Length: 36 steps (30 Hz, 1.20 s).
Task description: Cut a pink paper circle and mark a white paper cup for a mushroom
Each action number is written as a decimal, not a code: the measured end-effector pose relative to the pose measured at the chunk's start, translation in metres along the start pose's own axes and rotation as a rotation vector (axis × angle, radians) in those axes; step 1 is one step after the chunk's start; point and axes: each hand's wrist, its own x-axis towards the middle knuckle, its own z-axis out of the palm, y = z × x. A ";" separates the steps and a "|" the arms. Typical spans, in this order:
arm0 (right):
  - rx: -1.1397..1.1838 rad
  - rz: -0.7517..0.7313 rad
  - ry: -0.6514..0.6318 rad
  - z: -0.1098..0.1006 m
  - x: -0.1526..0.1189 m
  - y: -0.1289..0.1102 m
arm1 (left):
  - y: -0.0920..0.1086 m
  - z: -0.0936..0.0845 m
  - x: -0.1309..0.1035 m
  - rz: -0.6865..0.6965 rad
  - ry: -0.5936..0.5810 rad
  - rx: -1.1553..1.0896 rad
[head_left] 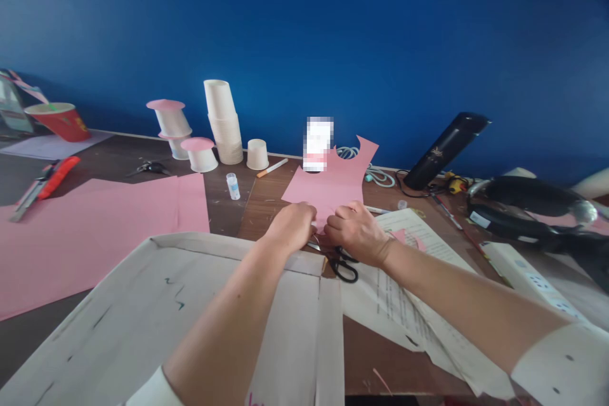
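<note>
My left hand (291, 224) and my right hand (356, 231) meet at the near edge of a cut pink paper sheet (333, 181) lying on the wooden table (259, 200). Both pinch that edge with closed fingers. Black-handled scissors (343, 263) lie on the table just under my right hand, not held. A white cardboard tray (190, 304) sits below my left forearm.
A large pink sheet (95, 228) covers the left of the table. Stacked paper cups (223, 120), pink-topped cups (200, 152), a glue stick (233, 186) and a marker (272, 168) stand behind. Printed papers (419, 279), a power strip (528, 276) and black devices (523, 209) lie right.
</note>
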 end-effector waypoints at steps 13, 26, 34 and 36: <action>0.326 0.467 -0.019 -0.007 -0.014 0.008 | -0.003 0.003 0.002 -0.022 -0.021 0.019; 1.056 1.038 -0.378 0.001 0.015 0.022 | -0.001 0.002 0.003 -0.041 -0.051 0.054; 1.220 1.105 -0.418 -0.002 0.022 0.024 | 0.004 -0.004 0.001 -0.046 -0.060 0.065; 1.205 1.098 -0.423 -0.004 0.023 0.023 | 0.005 -0.005 0.001 -0.052 -0.066 0.067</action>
